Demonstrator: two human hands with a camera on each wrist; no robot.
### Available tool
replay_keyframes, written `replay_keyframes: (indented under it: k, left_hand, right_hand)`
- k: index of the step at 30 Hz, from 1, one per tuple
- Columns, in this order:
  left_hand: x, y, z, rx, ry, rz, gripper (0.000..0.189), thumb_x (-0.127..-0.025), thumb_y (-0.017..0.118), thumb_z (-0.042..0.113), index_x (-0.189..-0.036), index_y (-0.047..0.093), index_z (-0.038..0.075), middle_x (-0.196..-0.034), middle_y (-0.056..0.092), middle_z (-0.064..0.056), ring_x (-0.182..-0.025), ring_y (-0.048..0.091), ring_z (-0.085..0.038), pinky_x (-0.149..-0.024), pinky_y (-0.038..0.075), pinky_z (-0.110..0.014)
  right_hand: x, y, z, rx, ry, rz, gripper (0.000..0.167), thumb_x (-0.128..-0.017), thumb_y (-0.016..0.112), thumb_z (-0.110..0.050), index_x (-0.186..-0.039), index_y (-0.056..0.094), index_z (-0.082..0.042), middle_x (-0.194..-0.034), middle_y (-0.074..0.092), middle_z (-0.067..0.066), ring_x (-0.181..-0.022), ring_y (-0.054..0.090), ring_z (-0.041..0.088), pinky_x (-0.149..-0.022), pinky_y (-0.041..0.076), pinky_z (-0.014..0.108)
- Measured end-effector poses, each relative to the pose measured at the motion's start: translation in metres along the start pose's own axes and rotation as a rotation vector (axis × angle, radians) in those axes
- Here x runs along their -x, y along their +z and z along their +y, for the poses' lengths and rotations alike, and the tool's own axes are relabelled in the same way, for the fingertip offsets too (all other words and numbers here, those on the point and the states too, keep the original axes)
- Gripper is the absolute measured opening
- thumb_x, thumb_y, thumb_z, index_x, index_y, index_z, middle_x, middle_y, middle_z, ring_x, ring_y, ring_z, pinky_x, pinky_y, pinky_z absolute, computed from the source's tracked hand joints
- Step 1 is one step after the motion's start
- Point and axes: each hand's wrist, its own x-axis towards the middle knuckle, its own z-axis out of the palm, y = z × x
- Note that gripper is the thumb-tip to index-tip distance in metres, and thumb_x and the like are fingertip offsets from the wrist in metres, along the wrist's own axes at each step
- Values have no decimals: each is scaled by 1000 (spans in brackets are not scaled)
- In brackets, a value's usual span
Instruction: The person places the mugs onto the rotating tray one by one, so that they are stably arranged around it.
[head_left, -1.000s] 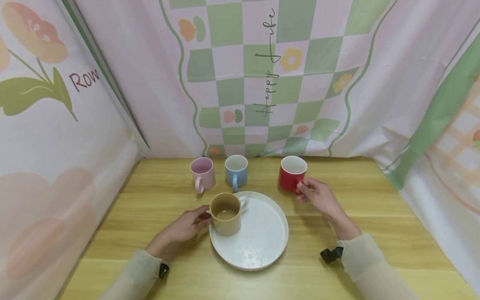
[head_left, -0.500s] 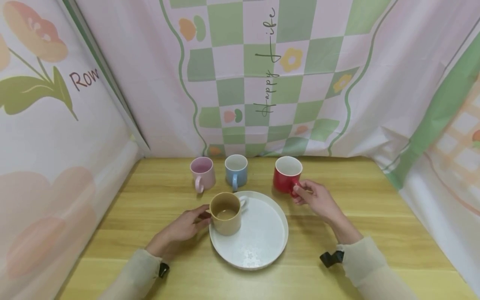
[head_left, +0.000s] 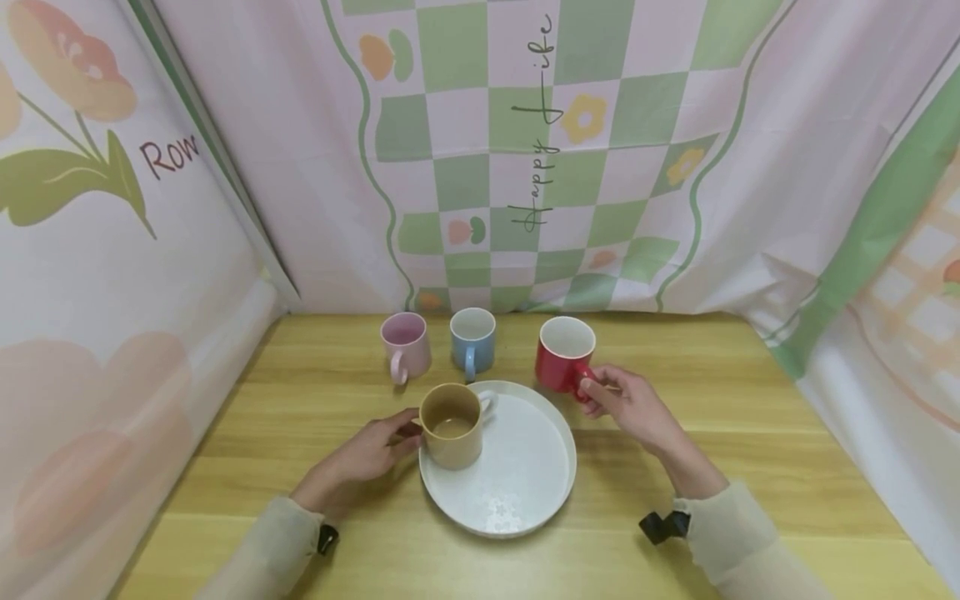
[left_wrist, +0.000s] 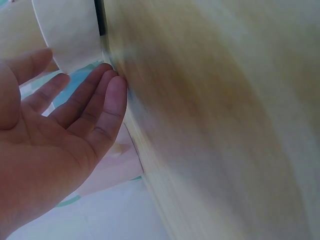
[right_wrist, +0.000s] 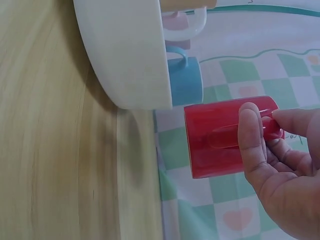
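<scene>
My right hand [head_left: 628, 404] pinches the handle of a red mug [head_left: 558, 367] with a white inside. In the right wrist view the red mug [right_wrist: 215, 142] hangs upright just above the table, past the tray's back right rim. A round white tray [head_left: 517, 492] lies at the middle of the table. On its left part stands a tan mug [head_left: 453, 446] with a white handle pointing right. My left hand [head_left: 369, 450] is at the tan mug's left side, fingers loosely bent; whether they touch it is unclear. The left wrist view shows the left hand [left_wrist: 60, 120] palm-on, gripping nothing.
Behind the tray stand a pink mug [head_left: 408, 350] and a blue mug [head_left: 474, 343], handles toward me. The wooden table [head_left: 315, 383] ends at a printed cloth [head_left: 525, 150] at the back. More cloth [head_left: 112, 375] hangs along the left side.
The red mug has moved left and toward me with my right hand, off the table and closer to the tray. My left hand and the tan mug have stayed put.
</scene>
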Motion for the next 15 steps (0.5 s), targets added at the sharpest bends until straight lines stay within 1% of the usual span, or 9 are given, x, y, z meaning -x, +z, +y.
replay_keyframes:
  k: [3,7,8,11,13,14,15]
  left_hand:
    - [0,0,0,-2,-5,-2,47,-104,53,23,-147,45,7,-126,68,-16,-119,64,-33,-108,48,-53]
    - [0,0,0,-1,-20,-5,47,-103,53,23,-148,45,8,-127,68,-15,-120,64,-32,-108,48,-52]
    - [0,0,-1,-5,-15,-5,47,-104,53,23,-148,45,8,-126,68,-15,-120,64,-32,-108,48,-52]
    - [-1,0,-1,-4,-26,-8,48,-103,54,23,-148,44,9,-127,68,-14,-120,64,-31,-109,48,-51]
    - [-1,0,0,2,-26,-11,48,-103,54,23,-149,44,9,-127,68,-14,-120,64,-30,-109,48,-51]
    - [-1,0,-1,-2,-19,-10,48,-104,53,23,-148,44,8,-126,68,-14,-119,64,-31,-108,49,-52]
    - [-1,0,0,4,-25,-12,48,-103,54,23,-148,44,9,-127,68,-14,-120,64,-30,-109,48,-51]
  right_hand:
    - [3,1,-3,11,-5,-8,33,-102,59,-23,-115,59,8,-104,68,25,-82,71,22,-78,63,40]
    - [6,2,-6,32,-9,-23,32,-102,59,-24,-113,60,6,-100,69,23,-80,71,21,-78,63,37]
    - [7,2,-7,36,-12,-28,32,-102,59,-24,-114,60,6,-99,69,23,-80,71,22,-77,63,36]
    - [8,3,-8,43,-22,-46,32,-102,58,-24,-113,61,5,-97,69,24,-82,71,29,-77,63,34]
    - [10,4,-8,43,-27,-60,31,-102,58,-24,-113,61,5,-99,68,26,-84,71,33,-77,63,33]
    - [10,4,-8,42,-31,-68,30,-102,58,-23,-113,61,5,-100,68,26,-85,71,34,-77,63,34]
    - [11,5,-9,41,-29,-74,30,-102,58,-23,-112,61,5,-101,68,25,-86,70,34,-78,63,35]
